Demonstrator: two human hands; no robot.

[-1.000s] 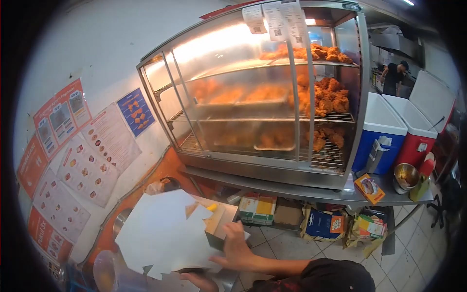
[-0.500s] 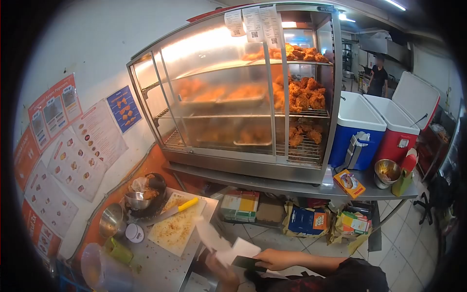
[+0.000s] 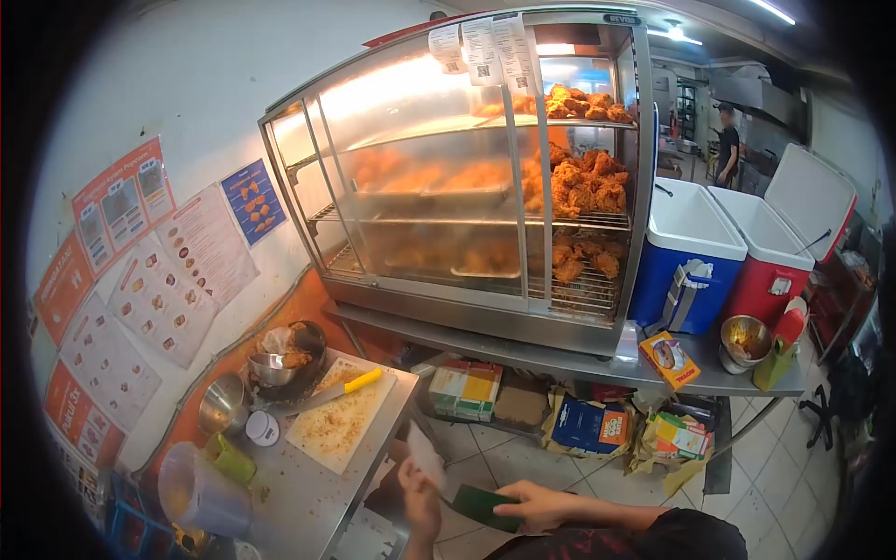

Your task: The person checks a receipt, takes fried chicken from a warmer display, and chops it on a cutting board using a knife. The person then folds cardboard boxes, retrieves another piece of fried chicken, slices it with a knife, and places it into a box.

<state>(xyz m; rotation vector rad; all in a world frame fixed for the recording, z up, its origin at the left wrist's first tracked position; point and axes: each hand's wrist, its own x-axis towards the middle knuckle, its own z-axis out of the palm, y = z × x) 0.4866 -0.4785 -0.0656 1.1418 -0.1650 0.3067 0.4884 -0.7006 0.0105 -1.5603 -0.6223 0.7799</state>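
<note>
My left hand (image 3: 420, 499) is closed on the edge of a white sheet (image 3: 427, 455), low in the view beside the steel table. To its right, my right hand (image 3: 534, 505) grips a dark green piece (image 3: 478, 507) that looks like folded card. On the table left of my hands lies a white cutting board (image 3: 338, 437) covered in crumbs. A knife with a yellow handle (image 3: 362, 381) rests across the board. A small white round scale (image 3: 262, 428) and a green carton (image 3: 230, 457) stand to the left of the board.
A glass cabinet (image 3: 439, 313) of fried chicken stands ahead. Blue (image 3: 686, 271) and red (image 3: 767, 280) coolers, a yellow box (image 3: 669, 360) and a metal bowl (image 3: 744, 342) are on the right counter. Left are bowls (image 3: 224, 404) and a plastic tub (image 3: 201, 495). Another person (image 3: 727, 145) stands far back.
The large white sheet that covered the table a second ago has moved down off it, uncovering board and knife. My hands now hold the white and green pieces low. The view has shifted; the far person stands upright.
</note>
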